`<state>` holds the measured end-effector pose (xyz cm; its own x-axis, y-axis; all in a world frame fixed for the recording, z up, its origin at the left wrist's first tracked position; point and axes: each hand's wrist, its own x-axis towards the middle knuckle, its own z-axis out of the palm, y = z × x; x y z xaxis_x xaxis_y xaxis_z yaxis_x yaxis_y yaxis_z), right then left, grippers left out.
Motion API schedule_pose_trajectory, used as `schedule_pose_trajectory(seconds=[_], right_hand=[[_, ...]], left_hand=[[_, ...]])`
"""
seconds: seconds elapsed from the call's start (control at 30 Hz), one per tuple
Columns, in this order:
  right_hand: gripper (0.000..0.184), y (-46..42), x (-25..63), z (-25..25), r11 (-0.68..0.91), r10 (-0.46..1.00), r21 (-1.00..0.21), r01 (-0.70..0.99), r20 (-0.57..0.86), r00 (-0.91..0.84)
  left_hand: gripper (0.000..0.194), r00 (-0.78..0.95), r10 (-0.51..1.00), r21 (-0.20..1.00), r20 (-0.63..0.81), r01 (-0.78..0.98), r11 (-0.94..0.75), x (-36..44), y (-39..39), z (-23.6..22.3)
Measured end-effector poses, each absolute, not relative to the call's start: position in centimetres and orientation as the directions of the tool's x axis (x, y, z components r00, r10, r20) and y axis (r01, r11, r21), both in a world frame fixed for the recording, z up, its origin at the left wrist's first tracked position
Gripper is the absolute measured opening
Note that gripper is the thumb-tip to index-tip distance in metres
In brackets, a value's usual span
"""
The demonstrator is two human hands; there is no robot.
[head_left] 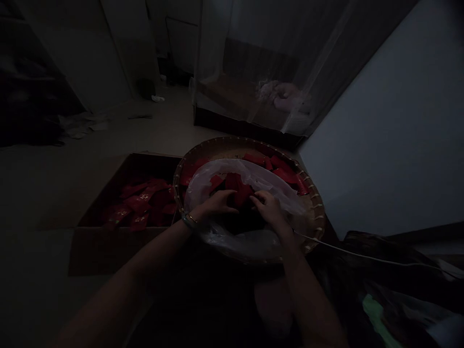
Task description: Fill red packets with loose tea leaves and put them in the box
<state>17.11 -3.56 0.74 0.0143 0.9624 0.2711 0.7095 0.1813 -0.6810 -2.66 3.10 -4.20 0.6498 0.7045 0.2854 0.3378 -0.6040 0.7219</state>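
Observation:
In dim light, a red cloth-like piece [236,186], perhaps a pouch, stands up at the mouth of a translucent plastic bag [250,241]. My right hand [267,207] pinches the right edge of this red piece with thumb and fingertips. On its left side is my left hand [217,203], thumb and fingers apart in a curve, close beside the red piece; whether it touches is hard to tell. Bracelets ring my left wrist. The bag rests in a round woven bamboo tray [317,205]. Its inside below my hands is too dark to make out.
More red pieces [284,171] lie along the tray's far right side. To the left stands an open cardboard box [105,246] with many red pouches [141,200]. A white cable [362,256] runs off right. Behind is a netted bed [250,116]; a wall [398,135] rises at right.

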Motion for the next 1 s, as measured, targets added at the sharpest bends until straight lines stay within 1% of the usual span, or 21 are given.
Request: schedule_pose_trajectory(seconds=[0.07, 0.13, 0.2, 0.3, 0.33, 0.4, 0.43, 0.5, 0.53, 0.57, 0.6, 0.7, 0.73, 0.87, 1.0], right_hand=[[0.02, -3.8, 18.1, 1.4, 0.197, 0.967, -0.677, 0.709, 0.252, -0.028], [0.02, -4.1, 18.8, 2.2, 0.24, 0.964, -0.643, 0.727, 0.247, -0.1], [0.02, -4.4, 19.3, 2.9, 0.283, 0.955, -0.608, 0.742, 0.248, -0.161], [0.019, -4.6, 19.5, 3.4, 0.3, 0.951, -0.595, 0.745, 0.247, -0.185], [0.02, -4.5, 19.4, 3.3, 0.28, 0.957, -0.61, 0.741, 0.241, -0.164], [0.019, -4.4, 19.1, 2.7, 0.187, 0.977, -0.699, 0.691, 0.205, -0.057], [0.023, -4.4, 18.9, 2.4, 0.122, 0.986, -0.76, 0.638, 0.169, 0.013], [0.049, -4.5, 18.5, 1.6, 0.014, 0.988, -0.86, 0.51, 0.088, 0.123], [0.062, -4.5, 18.2, 1.3, -0.014, 0.987, -0.885, 0.465, 0.063, 0.149], [0.068, -4.6, 18.0, 1.0, -0.024, 0.986, -0.896, 0.444, 0.051, 0.157], [0.065, -4.7, 17.7, 0.8, -0.027, 0.987, -0.898, 0.439, 0.046, 0.155], [0.044, -4.8, 17.1, 0.3, -0.061, 0.985, -0.917, 0.395, 0.009, 0.172], [0.042, -4.8, 17.0, 0.2, -0.076, 0.982, -0.929, 0.362, -0.007, 0.188], [0.039, -4.3, 16.4, -0.7, -0.059, 0.968, -0.971, 0.233, 0.001, 0.25], [0.039, -4.1, 15.8, -1.9, -0.053, 0.969, -0.97, 0.238, 0.007, 0.246]], left_hand=[[0.042, 0.727, 0.667, 0.807, 0.162, 0.291, -0.513, -2.7, 3.2, -4.2], [0.032, 0.777, 0.625, 0.872, 0.077, 0.251, -0.419, -2.8, 3.2, -4.1], [0.032, 0.788, 0.615, 0.895, 0.029, 0.254, -0.368, -2.8, 3.2, -4.0], [0.034, 0.786, 0.619, 0.879, -0.005, 0.299, -0.373, -2.7, 3.2, -3.8], [0.034, 0.782, 0.623, 0.871, -0.01, 0.313, -0.378, -2.7, 3.2, -3.8], [0.037, 0.774, 0.633, 0.871, -0.024, 0.327, -0.366, -2.6, 3.1, -3.7], [0.038, 0.772, 0.635, 0.88, -0.03, 0.322, -0.35, -2.6, 3.1, -3.7], [0.039, 0.777, 0.628, 0.908, -0.033, 0.286, -0.305, -2.6, 3.1, -3.8], [0.039, 0.781, 0.624, 0.922, -0.026, 0.26, -0.287, -2.5, 3.1, -3.9], [0.039, 0.782, 0.623, 0.932, -0.016, 0.238, -0.275, -2.5, 3.1, -3.9], [0.039, 0.782, 0.623, 0.939, -0.005, 0.219, -0.266, -2.5, 3.1, -4.0], [0.04, 0.784, 0.621, 0.954, 0.008, 0.181, -0.241, -2.5, 3.1, -4.2], [0.041, 0.789, 0.614, 0.959, 0.01, 0.167, -0.23, -2.5, 3.1, -4.2], [0.048, 0.814, 0.581, 0.975, 0.014, 0.118, -0.189, -2.2, 2.9, -3.9], [0.048, 0.814, 0.581, 0.984, -0.023, 0.12, -0.129, -1.9, 2.7, -3.7]])
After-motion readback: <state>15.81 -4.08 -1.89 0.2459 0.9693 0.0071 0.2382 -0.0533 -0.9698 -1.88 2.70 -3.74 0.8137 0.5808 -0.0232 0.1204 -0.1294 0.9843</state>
